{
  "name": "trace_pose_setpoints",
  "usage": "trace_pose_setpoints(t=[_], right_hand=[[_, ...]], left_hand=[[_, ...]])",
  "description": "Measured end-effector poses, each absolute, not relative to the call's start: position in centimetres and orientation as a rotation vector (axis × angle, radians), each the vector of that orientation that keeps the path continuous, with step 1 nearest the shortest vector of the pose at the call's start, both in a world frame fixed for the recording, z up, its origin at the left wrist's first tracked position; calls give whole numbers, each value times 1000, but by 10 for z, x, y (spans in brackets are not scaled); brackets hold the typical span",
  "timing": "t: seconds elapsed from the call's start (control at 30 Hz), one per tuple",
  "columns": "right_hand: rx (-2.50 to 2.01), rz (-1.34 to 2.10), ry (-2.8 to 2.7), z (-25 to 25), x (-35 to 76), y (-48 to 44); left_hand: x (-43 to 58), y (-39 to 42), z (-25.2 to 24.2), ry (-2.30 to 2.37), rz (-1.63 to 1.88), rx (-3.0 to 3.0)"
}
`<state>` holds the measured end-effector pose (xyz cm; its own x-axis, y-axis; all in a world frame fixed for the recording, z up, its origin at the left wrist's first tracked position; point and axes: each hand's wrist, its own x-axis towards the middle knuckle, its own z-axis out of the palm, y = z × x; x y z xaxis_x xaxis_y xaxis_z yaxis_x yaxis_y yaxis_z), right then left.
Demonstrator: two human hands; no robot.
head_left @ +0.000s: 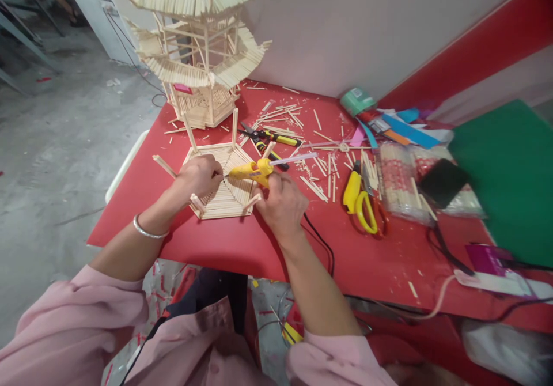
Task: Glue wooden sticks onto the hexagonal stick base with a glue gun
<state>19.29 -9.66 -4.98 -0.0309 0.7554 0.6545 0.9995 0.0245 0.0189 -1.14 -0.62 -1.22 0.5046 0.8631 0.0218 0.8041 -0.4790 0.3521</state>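
A hexagonal base of pale wooden sticks lies on the red table, with short bundled-stick posts standing or leaning at its corners. My right hand is wrapped round a yellow hot glue gun, a clear glue stick poking out of its back. The gun's nozzle points left, close to the middle of the base. My left hand is over the base's left part, fingers pinched together near the nozzle; whatever they hold is too small to make out.
A tiered stick pagoda stands at the back left. Black-and-yellow pliers, loose sticks and yellow-handled scissors lie beyond and right of the base. Further right are bagged sticks and a green board. A black cord trails beside my right hand.
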Motion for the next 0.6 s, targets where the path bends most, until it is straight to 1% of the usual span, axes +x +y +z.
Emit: trace_pose_setpoints(t=[0.13, 0.23, 0.4, 0.6], right_hand=[[-1827, -565, -1860, -50, 192, -97], [-1836, -546, -1878, -50, 192, -98], [-1801, -579, -1880, -50, 191, -97], [-1850, -550, -1891, -49, 192, -98]], left_hand=[[-14, -4, -14, 1365, 347, 2438], [-15, -3, -13, 1362, 390, 2415], [-13, -4, -13, 1371, 321, 2372], [-10, -7, -18, 1418, 294, 2480]])
